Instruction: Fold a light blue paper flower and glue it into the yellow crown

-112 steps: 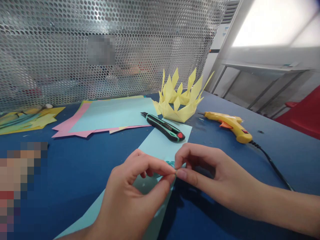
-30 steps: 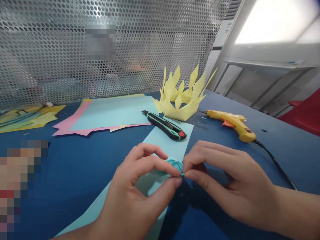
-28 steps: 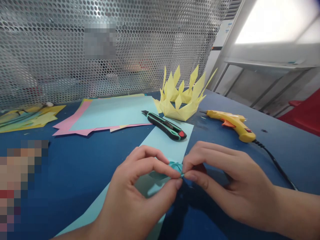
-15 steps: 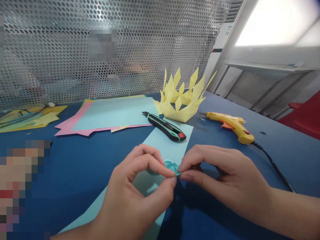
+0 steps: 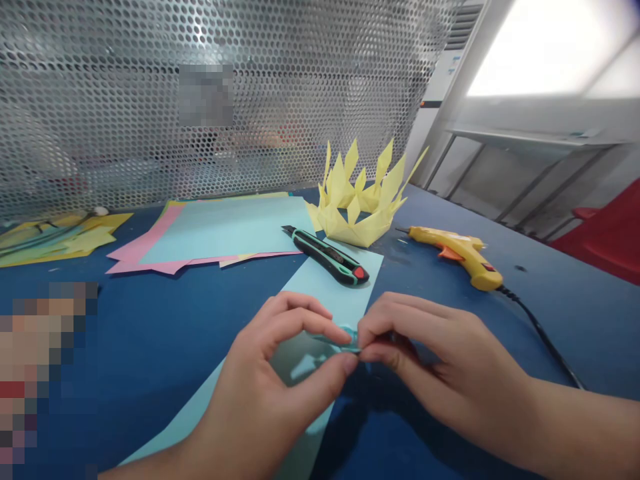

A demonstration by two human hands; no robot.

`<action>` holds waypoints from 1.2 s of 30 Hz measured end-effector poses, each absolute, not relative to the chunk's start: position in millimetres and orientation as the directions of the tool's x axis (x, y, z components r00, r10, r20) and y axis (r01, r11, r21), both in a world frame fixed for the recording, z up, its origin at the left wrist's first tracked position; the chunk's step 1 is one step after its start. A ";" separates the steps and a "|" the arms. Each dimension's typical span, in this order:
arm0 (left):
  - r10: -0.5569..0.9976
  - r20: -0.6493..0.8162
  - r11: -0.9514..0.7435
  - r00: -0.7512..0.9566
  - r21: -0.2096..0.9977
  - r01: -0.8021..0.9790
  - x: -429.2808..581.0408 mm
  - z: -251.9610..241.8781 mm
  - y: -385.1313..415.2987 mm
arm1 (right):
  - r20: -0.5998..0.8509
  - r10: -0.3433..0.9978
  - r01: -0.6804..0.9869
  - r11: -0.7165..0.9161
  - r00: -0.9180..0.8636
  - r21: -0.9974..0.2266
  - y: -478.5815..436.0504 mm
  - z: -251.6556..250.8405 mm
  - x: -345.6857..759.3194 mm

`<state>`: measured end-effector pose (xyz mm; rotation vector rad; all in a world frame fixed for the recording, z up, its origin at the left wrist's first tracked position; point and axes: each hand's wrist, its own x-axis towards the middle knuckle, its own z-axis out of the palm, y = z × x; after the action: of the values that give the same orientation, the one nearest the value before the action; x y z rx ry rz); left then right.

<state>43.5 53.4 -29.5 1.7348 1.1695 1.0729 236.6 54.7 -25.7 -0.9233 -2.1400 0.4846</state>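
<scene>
Fingertips have closed in since a second ago, and the teal paper curl (image 5: 346, 338) shows flatter. Coloured sheets (image 5: 215, 230) lie stacked on the blue desk (image 5: 140, 333). Left hand (image 5: 270, 393) grip is narrow, thumb and forefinger pinching the curl. Right hand (image 5: 450, 373) pinches its other end, probably to keep it rolled. The curl hovers over the pale blue sheet (image 5: 325, 293). Knife (image 5: 327, 257) lies on the sheet's far end, seemingly pinning it. Yellow paper crown (image 5: 360, 200) and glue gun (image 5: 460, 253) sit to the right. No legible writing.

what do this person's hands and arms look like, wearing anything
The left hand and right hand are bare: no gloves, rings or bands show. The right forearm shows no sleeve and no watch; the left arm is mostly out of frame, with no sleeve on the visible part.
</scene>
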 end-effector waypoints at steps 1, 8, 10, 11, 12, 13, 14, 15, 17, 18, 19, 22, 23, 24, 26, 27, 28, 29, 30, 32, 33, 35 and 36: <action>0.950 0.218 -0.279 0.225 0.914 0.294 43.1 -28.8 53.3 | 0.493 0.726 0.445 0.686 -0.480 -0.576 55.0 -25.6 237.3; 0.953 0.188 -0.241 0.236 0.945 0.221 41.3 -30.6 49.9 | 0.577 0.716 0.465 0.696 -0.393 -0.546 54.1 -25.4 241.7; 0.942 0.169 -0.230 0.291 0.955 0.188 41.5 -30.9 48.7 | 0.587 0.704 0.447 0.709 -0.399 -0.546 52.6 -23.7 241.5; 0.934 0.166 -0.226 0.316 0.960 0.165 41.5 -30.9 48.4 | 0.591 0.697 0.439 0.717 -0.408 -0.542 52.1 -22.3 241.3; 0.929 0.161 -0.219 0.334 0.965 0.145 41.4 -30.8 48.1 | 0.595 0.689 0.430 0.724 -0.413 -0.540 51.9 -20.8 241.0; 0.924 0.158 -0.214 0.349 0.968 0.130 41.2 -30.7 48.0 | 0.600 0.682 0.425 0.730 -0.418 -0.535 52.0 -19.1 240.8; 0.921 0.153 -0.207 0.358 0.971 0.117 41.0 -30.5 47.8 | 0.605 0.676 0.423 0.736 -0.421 -0.528 52.4 -17.5 240.7; 0.919 0.151 -0.201 0.365 0.974 0.103 40.7 -30.4 47.7 | 0.615 0.665 0.418 0.746 -0.423 -0.518 53.0 -16.1 240.8; 0.921 0.142 -0.183 0.363 0.980 0.081 40.4 -30.1 47.1 | 0.631 0.647 0.411 0.761 -0.428 -0.502 54.1 -14.0 241.2; 0.921 0.145 -0.181 0.361 0.981 0.068 40.5 -29.9 46.6 | 0.633 0.644 0.410 0.764 -0.430 -0.499 54.4 -13.5 241.5; 0.922 0.152 -0.183 0.355 0.982 0.054 40.7 -29.7 46.1 | 0.635 0.641 0.407 0.766 -0.431 -0.498 54.5 -13.4 241.8; 0.938 0.160 -0.175 0.308 0.984 0.023 42.1 -28.9 44.6 | 0.630 0.647 0.401 0.762 -0.429 -0.509 53.7 -14.8 242.1; 0.942 0.165 -0.176 0.291 0.984 0.011 42.7 -28.5 44.3 | 0.629 0.650 0.397 0.760 -0.427 -0.515 53.3 -15.7 241.9; 0.944 0.171 -0.180 0.281 0.984 0.005 43.2 -28.1 44.0 | 0.625 0.655 0.393 0.755 -0.424 -0.525 53.0 -16.6 241.5; 0.938 0.197 -0.206 0.286 0.979 0.002 44.3 -27.2 43.6 | 0.614 0.674 0.378 0.739 -0.411 -0.558 52.8 -18.1 240.5; 0.933 0.212 -0.221 0.291 0.975 -0.003 44.8 -26.9 43.4 | 0.606 0.684 0.364 0.730 -0.407 -0.579 53.0 -18.2 239.9; 0.931 0.222 -0.229 0.291 0.973 -0.012 45.3 -26.6 43.2 | 0.595 0.692 0.351 0.721 -0.409 -0.598 53.3 -17.9 239.3; 0.932 0.225 -0.229 0.285 0.973 -0.022 45.7 -26.4 42.9 | 0.587 0.696 0.338 0.716 -0.413 -0.611 53.7 -17.2 238.8; 0.936 0.223 -0.222 0.274 0.974 -0.032 46.0 -26.4 42.7 | 0.580 0.698 0.328 0.713 -0.420 -0.619 54.1 -16.0 238.4; 0.939 0.219 -0.220 0.266 0.975 -0.027 45.6 -26.9 42.5 | 0.590 0.686 0.316 0.724 -0.426 -0.613 54.6 -13.4 238.2; 0.934 0.222 -0.229 0.279 0.973 -0.006 44.9 -27.4 42.8 | 0.603 0.677 0.316 0.733 -0.422 -0.602 54.6 -12.4 238.4; 0.918 0.240 -0.267 0.316 0.963 0.045 42.6 -28.9 44.1 | 0.613 0.673 0.333 0.739 -0.414 -0.586 54.0 -11.6 238.9; 0.910 0.249 -0.286 0.332 0.956 0.067 41.4 -29.7 45.0 | 0.615 0.675 0.340 0.737 -0.407 -0.583 53.5 -11.7 239.2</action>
<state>41.4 45.0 -29.7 1.6309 0.8970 1.0938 239.2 53.5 -11.7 -0.7683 -2.0243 0.4628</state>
